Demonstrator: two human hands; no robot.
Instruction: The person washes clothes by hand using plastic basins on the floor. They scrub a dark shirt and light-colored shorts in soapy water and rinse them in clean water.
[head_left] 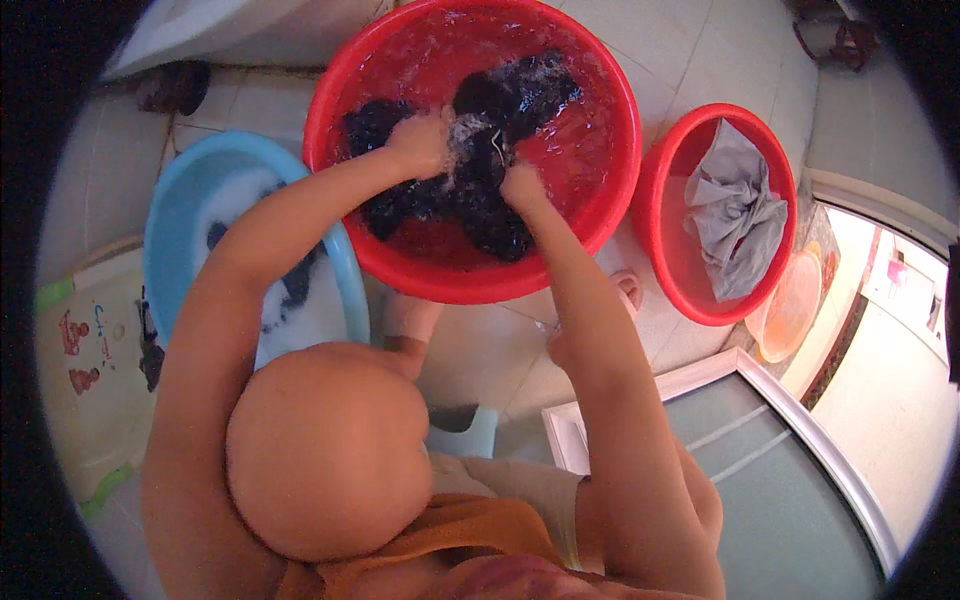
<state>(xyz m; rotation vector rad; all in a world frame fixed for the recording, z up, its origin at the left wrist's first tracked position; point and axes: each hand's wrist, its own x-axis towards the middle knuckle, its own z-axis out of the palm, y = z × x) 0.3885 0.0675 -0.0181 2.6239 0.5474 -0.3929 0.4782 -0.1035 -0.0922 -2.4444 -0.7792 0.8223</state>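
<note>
A framed pane [750, 470] stands on the person's side of the big tub [450, 288], off to its right. The big tub itself is round and red and holds water. Left of the big tub and nearer the person is the blue tub [163, 225], with whitish, sudsy water and dark fabric in it. Right of the big tub sits the small tub [655, 205], also red. The dark cloth [485, 205] lies soaked and bunched in the middle of the big tub. The grey cloth [735, 200] lies crumpled in the small tub. Inside the big tub, the left hand [422, 145] and the right hand [522, 187] are at the dark cloth, with water splashing by the left; both hands' fingers are largely hidden, so whether they grasp it I cannot tell. A thin pale cord [497, 147] shows on the dark cloth, between the hands.
</note>
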